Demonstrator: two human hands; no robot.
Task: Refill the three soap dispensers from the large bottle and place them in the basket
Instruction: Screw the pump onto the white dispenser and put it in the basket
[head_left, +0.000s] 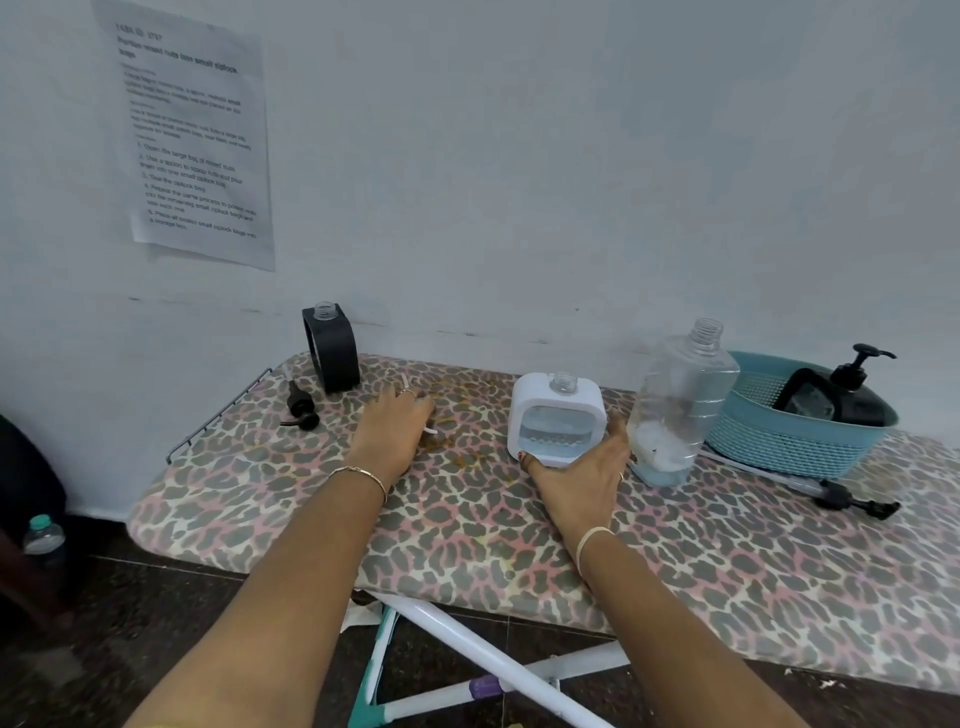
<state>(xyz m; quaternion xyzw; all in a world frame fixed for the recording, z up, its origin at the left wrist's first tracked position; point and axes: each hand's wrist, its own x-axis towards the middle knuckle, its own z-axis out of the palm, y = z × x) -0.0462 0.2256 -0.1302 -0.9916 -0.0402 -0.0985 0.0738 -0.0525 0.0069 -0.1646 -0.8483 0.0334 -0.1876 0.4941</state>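
Steadiness looks to be why the right hand (576, 478) wraps the base of the uncapped white dispenser (558, 421) — part-filled, just beside the open large bottle (685, 395) — while the left hand (392, 431) lies bent-fingered over a white pump (430, 430), its grip impossible to tell; a black dispenser (831, 400) sits in the basket (789, 447).

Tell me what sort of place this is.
Probably a makeshift indoor work corner: an ironing board with a leopard-print cover serves as the table, set against a plain wall that bears a printed instruction sheet.
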